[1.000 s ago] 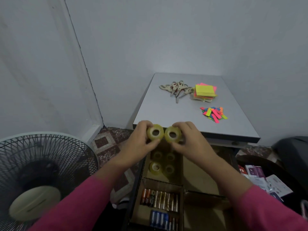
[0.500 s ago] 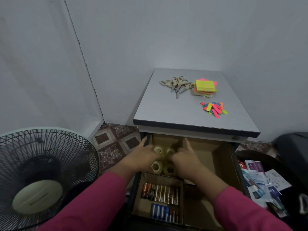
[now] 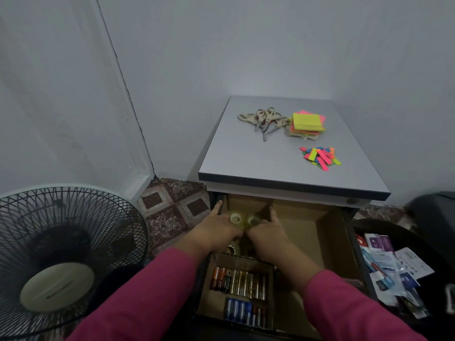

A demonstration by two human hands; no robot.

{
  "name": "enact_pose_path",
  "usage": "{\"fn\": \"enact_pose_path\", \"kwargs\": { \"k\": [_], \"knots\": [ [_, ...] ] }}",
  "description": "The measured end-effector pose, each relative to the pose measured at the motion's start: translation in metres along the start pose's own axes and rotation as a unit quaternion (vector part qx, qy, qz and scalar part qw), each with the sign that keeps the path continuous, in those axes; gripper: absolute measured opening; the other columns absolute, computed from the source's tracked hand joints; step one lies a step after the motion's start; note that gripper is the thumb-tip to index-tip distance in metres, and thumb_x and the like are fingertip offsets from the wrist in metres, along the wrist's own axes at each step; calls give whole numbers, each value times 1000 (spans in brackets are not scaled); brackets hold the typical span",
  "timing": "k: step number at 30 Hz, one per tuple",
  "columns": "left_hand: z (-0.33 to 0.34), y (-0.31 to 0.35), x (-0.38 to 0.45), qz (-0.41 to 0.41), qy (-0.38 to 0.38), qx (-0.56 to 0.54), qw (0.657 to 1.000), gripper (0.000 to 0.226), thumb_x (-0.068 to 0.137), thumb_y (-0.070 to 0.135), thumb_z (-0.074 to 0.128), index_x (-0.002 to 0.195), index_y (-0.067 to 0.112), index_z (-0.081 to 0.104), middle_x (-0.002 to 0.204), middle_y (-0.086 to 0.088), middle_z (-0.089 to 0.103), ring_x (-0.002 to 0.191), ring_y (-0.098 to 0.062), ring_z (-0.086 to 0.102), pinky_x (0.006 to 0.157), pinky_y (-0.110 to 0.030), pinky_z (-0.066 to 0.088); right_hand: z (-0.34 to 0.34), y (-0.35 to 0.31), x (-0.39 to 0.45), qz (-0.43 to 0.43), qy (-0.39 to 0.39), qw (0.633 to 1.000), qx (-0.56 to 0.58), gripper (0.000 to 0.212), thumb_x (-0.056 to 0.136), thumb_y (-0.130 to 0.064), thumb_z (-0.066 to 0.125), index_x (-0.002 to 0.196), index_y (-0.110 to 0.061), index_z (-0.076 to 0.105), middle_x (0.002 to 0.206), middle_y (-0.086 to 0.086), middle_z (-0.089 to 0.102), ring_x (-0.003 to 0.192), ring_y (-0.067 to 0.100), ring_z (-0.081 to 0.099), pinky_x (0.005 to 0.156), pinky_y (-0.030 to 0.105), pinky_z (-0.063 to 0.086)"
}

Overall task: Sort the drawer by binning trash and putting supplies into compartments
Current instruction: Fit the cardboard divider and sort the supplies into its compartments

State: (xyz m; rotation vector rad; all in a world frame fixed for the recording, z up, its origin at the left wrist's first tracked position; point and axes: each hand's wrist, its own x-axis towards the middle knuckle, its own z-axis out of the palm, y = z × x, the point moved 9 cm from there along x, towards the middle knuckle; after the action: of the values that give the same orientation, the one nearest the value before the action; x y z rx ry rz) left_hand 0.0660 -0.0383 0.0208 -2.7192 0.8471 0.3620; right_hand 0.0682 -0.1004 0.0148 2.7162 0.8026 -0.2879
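tabletop (image 3: 246, 156) upper right: scissors (image 3: 264, 119), sticky notes (image 3: 307, 121) | fan (image 3: 56, 262) lower left | left hand (image 3: 216, 228), right hand (image 3: 267, 230) fingers each grasping tape roll (image 3: 235, 219) in drawer (image 3: 330, 232)

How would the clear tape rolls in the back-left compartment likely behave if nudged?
The tape rolls look like rigid rings, so probably stiff and light. Lying hole-up, they likely slide rather than roll. The left hand and right hand hem them in.

Both hands in open drawer (image 3: 327, 232), left hand (image 3: 216, 230) and right hand (image 3: 267, 233) on tape rolls (image 3: 243, 220), batteries (image 3: 240, 283) nearer
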Motion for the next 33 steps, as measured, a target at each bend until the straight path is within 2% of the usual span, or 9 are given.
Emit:
{"fn": "enact_pose_path", "kwargs": {
  "k": [4, 7, 15, 21, 24, 27, 30, 33],
  "knots": [
    [0, -1, -1, -11, 11, 0, 1000, 48, 85, 3, 54, 128, 23, 53, 120, -4, 59, 125, -24, 40, 112, -56, -15, -6, 1, -6, 9, 25, 999, 37, 33, 90, -25, 58, 122, -20, 58, 119, 1, 62, 122, 20, 49, 117, 53, -7],
    [3, -3, 1, -23, -5, -6, 1000, 42, 86, 3, 55, 124, 18, 56, 116, -7, 60, 127, -25, 37, 114, -58, -13, -5, 1, -9, 14, 32, 998, 60, 26, 90, -21, 58, 115, -22, 62, 113, -1, 64, 119, 19, 51, 116, 52, -10],
    [4, -3, 1, -15, -6, -30, 999, 39, 87, 8, 57, 122, 26, 58, 117, -4, 58, 127, -21, 35, 115, -56, -12, -2, 3, -11, 20, 36, 997, 69, 22, 90, -17, 54, 109, -22, 65, 106, -2, 66, 114, 19, 54, 114, 49, -14],
    [6, -8, 3, -38, 22, -67, 997, 27, 88, 13, 60, 114, 9, 56, 112, -6, 57, 123, -24, 36, 117, -51, -11, 8, 2, -5, 21, 7, 1000, 20, 27, 92, -26, 53, 116, -20, 63, 122, 3, 61, 125, 22, 45, 114, 55, -14],
    [8, -7, 3, -38, -9, -48, 998, 24, 90, 15, 57, 113, 10, 60, 113, -6, 59, 127, -24, 32, 116, -54, -9, 12, 0, -2, 16, -27, 999, -18, 27, 92, -28, 53, 115, -20, 64, 122, 2, 61, 126, 22, 45, 113, 57, -15],
    [12, -7, 5, -32, -20, -45, 998, 33, 89, 16, 58, 122, 16, 60, 117, -5, 59, 132, -23, 28, 116, -55, -10, 14, -1, 0, 15, -33, 999, -27, 29, 92, -27, 54, 119, -21, 62, 126, 3, 59, 129, 22, 44, 112, 59, -15],
    [13, -9, 6, -37, 3, -61, 997, 35, 87, 14, 61, 121, 13, 56, 120, -5, 57, 131, -23, 30, 115, -53, -14, 12, 1, -1, 13, -22, 999, -24, 40, 93, -29, 52, 131, -20, 53, 139, 6, 50, 137, 25, 34, 113, 60, -12],
    [7, -7, 5, -51, 6, -50, 997, 31, 87, 10, 59, 117, 8, 54, 124, -9, 52, 133, -23, 29, 117, -54, -10, 10, 1, -3, 12, -27, 999, -26, 47, 93, -32, 51, 138, -17, 45, 146, 7, 43, 142, 26, 25, 113, 60, -11]
  ]
}}
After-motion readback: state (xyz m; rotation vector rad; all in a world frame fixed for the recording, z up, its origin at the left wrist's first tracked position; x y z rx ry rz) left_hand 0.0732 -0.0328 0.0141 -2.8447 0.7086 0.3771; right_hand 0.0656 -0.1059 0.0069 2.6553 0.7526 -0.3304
